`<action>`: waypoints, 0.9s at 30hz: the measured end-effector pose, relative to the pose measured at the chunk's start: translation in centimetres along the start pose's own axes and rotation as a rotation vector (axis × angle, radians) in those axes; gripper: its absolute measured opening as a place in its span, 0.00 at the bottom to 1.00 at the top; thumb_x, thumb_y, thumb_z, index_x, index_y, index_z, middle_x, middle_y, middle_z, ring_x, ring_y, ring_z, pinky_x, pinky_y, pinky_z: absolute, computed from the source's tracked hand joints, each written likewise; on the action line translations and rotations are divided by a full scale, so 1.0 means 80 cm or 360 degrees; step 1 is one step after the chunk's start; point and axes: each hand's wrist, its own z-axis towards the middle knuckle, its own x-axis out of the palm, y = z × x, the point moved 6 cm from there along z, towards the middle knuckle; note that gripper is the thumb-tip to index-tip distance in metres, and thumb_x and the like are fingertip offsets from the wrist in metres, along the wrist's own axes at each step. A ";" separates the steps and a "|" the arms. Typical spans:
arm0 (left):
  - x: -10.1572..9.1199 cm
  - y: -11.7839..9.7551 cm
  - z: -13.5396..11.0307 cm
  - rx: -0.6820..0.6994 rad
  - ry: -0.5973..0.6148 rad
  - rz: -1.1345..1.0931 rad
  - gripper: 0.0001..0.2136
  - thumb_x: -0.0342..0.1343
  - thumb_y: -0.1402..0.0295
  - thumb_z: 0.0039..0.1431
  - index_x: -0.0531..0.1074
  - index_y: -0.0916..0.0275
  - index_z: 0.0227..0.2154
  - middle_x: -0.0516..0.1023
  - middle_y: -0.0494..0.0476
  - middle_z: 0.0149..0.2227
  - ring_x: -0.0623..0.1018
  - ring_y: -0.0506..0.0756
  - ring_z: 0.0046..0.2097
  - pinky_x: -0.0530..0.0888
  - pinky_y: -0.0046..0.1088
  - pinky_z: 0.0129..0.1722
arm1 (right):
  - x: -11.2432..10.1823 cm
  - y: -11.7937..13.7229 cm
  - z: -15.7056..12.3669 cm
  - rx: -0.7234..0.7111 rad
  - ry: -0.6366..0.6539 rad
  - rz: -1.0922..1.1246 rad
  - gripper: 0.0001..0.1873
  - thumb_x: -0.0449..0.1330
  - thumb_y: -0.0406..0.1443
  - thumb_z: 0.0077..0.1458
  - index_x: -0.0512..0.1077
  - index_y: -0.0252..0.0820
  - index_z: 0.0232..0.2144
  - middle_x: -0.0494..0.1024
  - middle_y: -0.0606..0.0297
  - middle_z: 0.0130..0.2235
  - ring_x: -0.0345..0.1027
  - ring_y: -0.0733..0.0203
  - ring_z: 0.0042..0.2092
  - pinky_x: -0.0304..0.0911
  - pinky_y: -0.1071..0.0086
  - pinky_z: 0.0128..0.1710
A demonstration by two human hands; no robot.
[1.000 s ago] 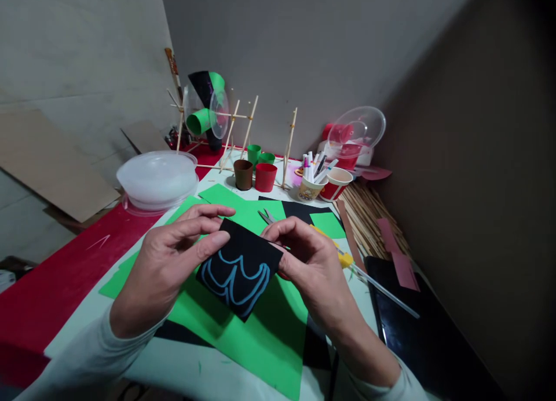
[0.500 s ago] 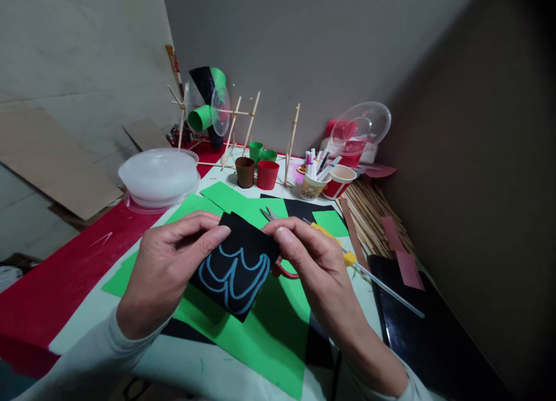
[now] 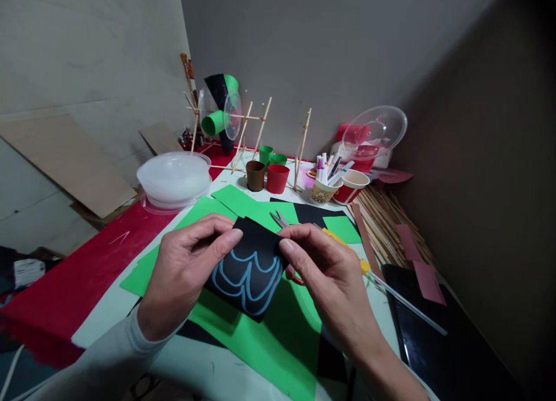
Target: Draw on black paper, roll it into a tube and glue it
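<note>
Between my two hands is a black piece of paper [image 3: 256, 239] with light-blue scalloped lines drawn on it; it looks folded or doubled along its top edge. My left hand [image 3: 186, 273] pinches its upper left corner between thumb and fingers. At the upper right corner, my right hand [image 3: 324, 268] has a similar pinch. The paper is held tilted above a green sheet [image 3: 278, 357]. Just behind my right hand lie scissors [image 3: 280, 218], their red handle partly hidden by the fingers. A yellow cutter or glue tool [image 3: 365, 266] sticks out beyond that hand.
Small paper cups, brown [image 3: 255, 176] and red [image 3: 277, 179], stand at the back beside a stick frame [image 3: 303, 149]. Markers fill a patterned cup [image 3: 324, 192]. Plastic lids [image 3: 174, 181] are stacked at left. Thin sticks [image 3: 391, 221] and a black glossy panel [image 3: 434, 331] lie at right.
The view has shifted slightly, so everything appears a little further right. Both hands keep their pinch on the black paper, which is tipped slightly differently.
</note>
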 end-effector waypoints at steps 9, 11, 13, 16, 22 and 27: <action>-0.001 -0.003 0.000 0.0060 0.0005 0.0046 0.08 0.61 0.64 0.62 0.77 0.58 0.27 0.76 0.49 0.36 0.74 0.50 0.37 0.70 0.23 0.35 | -0.002 -0.005 0.001 0.0037 -0.0056 0.0039 0.05 0.64 0.39 0.60 0.78 0.45 0.35 0.73 0.70 0.29 0.64 0.67 0.28 0.61 0.72 0.26; -0.002 -0.011 0.001 0.0151 -0.0042 0.0175 0.08 0.61 0.65 0.61 0.77 0.58 0.26 0.78 0.49 0.35 0.76 0.51 0.39 0.71 0.23 0.38 | -0.004 -0.007 0.001 0.0058 -0.0091 0.0067 0.06 0.65 0.40 0.59 0.78 0.44 0.34 0.73 0.70 0.29 0.64 0.66 0.27 0.60 0.72 0.25; -0.002 -0.017 0.002 0.0206 -0.0072 0.0272 0.08 0.61 0.66 0.60 0.76 0.57 0.25 0.79 0.49 0.34 0.77 0.52 0.40 0.72 0.24 0.41 | -0.006 -0.009 0.002 0.0077 -0.0115 0.0089 0.07 0.66 0.41 0.58 0.77 0.44 0.33 0.73 0.69 0.28 0.63 0.66 0.26 0.58 0.72 0.23; 0.001 -0.017 0.005 0.0190 -0.0080 0.0286 0.08 0.60 0.66 0.60 0.76 0.58 0.25 0.79 0.49 0.34 0.77 0.53 0.40 0.72 0.25 0.42 | -0.006 -0.011 0.004 0.0095 -0.0118 0.0102 0.08 0.67 0.41 0.57 0.77 0.43 0.33 0.72 0.69 0.27 0.63 0.66 0.25 0.54 0.72 0.20; 0.004 -0.003 0.009 0.0081 -0.0008 0.0203 0.08 0.59 0.64 0.61 0.77 0.59 0.28 0.78 0.51 0.35 0.76 0.54 0.38 0.70 0.28 0.39 | -0.005 -0.017 0.007 0.0125 -0.0116 0.0061 0.09 0.66 0.42 0.56 0.76 0.43 0.32 0.71 0.69 0.26 0.62 0.65 0.25 0.52 0.71 0.20; -0.008 0.008 0.018 0.0086 -0.0057 0.0120 0.11 0.56 0.62 0.65 0.76 0.58 0.28 0.78 0.51 0.33 0.75 0.53 0.38 0.69 0.28 0.40 | -0.018 -0.021 0.013 0.0138 -0.0227 0.0053 0.11 0.67 0.43 0.53 0.75 0.42 0.29 0.71 0.69 0.26 0.61 0.65 0.26 0.55 0.71 0.24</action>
